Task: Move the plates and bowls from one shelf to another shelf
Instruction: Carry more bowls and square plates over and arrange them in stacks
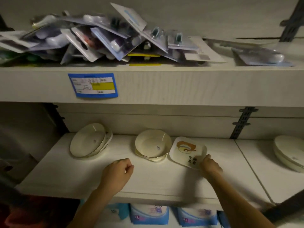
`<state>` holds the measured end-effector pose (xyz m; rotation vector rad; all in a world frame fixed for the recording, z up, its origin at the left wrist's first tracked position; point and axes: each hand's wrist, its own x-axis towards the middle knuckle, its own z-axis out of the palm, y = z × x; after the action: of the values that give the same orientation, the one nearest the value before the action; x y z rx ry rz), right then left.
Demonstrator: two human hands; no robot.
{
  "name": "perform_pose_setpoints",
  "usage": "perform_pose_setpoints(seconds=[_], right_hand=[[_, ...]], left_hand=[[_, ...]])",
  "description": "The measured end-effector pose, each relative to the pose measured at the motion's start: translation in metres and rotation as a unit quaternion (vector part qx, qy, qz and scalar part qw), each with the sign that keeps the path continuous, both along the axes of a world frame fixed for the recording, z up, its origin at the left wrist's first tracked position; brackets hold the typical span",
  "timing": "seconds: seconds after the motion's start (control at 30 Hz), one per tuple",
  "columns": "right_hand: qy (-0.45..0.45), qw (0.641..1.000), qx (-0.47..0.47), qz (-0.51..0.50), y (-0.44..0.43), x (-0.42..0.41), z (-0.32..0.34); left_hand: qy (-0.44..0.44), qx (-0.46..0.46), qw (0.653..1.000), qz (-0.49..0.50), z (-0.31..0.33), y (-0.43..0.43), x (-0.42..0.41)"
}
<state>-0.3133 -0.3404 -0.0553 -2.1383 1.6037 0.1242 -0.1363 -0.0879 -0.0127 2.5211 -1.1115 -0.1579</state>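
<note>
A dim storeroom with pale wood-grain shelving is filling the frame, and the middle shelf [148, 181] is lying across the lower half of it.

Just right of centre, a square plate [187, 151] printed with a cartoon figure and some dark characters is sitting on that shelf, its near corner tipped up slightly. The right hand [209, 165] is gripping that near corner, thumb on top, fingers apparently curled underneath, though the dim light is making the exact hold hard to read. The left hand [119, 170] is hovering over bare shelf at lower centre, loosely clenched and holding nothing.

Touching the plate's left edge, a stack of cream bowls [152, 144] is waiting at centre. Further left, a second stack of bowls [89, 140] is leaning against the back panel. At the right edge of the frame, on the adjoining shelf section, a pile of white dishes [287, 152] is resting.

Judging by this, the job is looking early or midway: one plate is being lifted, and at least three groups of crockery are remaining. Which shelf is the destination is not clear from here.

Above, the upper shelf [181, 83] is carrying a blue price label [93, 85] at left and a jumbled heap of blister packs [98, 37] across the top of the frame. Along the bottom edge, blue packets [148, 214] marked XL are hanging below.
</note>
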Motion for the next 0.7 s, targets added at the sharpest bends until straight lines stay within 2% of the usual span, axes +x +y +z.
perform_pose_setpoints(seconds=[0.2, 0.4, 0.63, 0.7], right_hand=[[-0.035, 0.999, 0.020, -0.036, 0.000, 0.000, 0.000], [-0.066, 0.997, -0.025, -0.013, 0.026, -0.038, 0.016], [-0.091, 0.993, -0.068, -0.026, 0.067, -0.079, 0.039], [-0.095, 0.992, -0.069, -0.035, 0.074, -0.083, 0.044]], left_hand=[[0.001, 0.007, 1.000, -0.016, -0.004, 0.009, 0.019], [0.125, -0.050, 0.990, 0.042, -0.021, -0.031, 0.040], [0.209, 0.023, 0.971, 0.109, -0.052, -0.088, 0.063], [0.263, 0.009, 0.958, 0.116, -0.052, -0.096, 0.065]])
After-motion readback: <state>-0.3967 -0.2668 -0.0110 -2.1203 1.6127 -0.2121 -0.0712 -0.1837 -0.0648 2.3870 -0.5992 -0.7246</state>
